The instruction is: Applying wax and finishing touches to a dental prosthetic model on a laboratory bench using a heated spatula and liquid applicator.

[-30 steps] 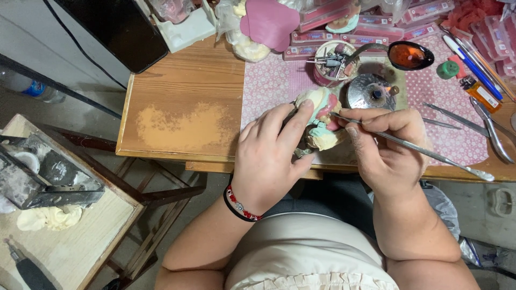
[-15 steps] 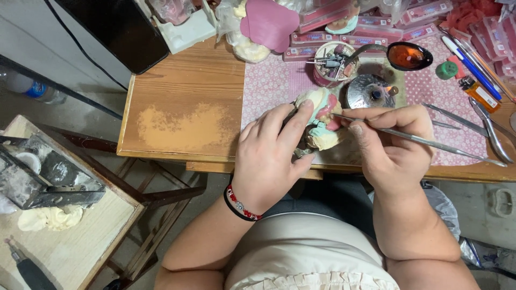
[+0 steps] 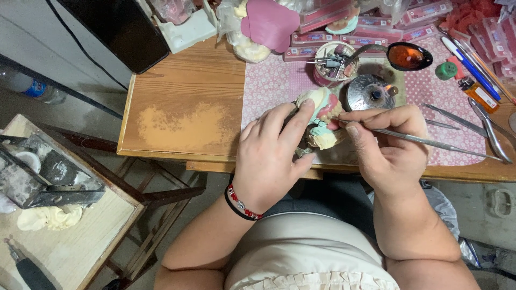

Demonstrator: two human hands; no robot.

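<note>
Left hand point(image 3: 271, 156): palm down, fingers curled and closed in a grip, thumb tucked at the near side.
Left wrist: straight, wearing a red and black bracelet point(image 3: 241, 203).
Right hand point(image 3: 391, 145): fingers pinched together in a pen-like grip, index finger extended towards the left hand.
Forearms: both angled upward from the body, converging at the middle.

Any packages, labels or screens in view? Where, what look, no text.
Dark screen: top left, black rectangle, blank.
Flat boxes: top centre, stacked, clear pink.
More flat boxes: top right, same kind.
Small bottle: right, on the cloth, amber with a label.
Plastic bottle: far left, blue band.
</note>
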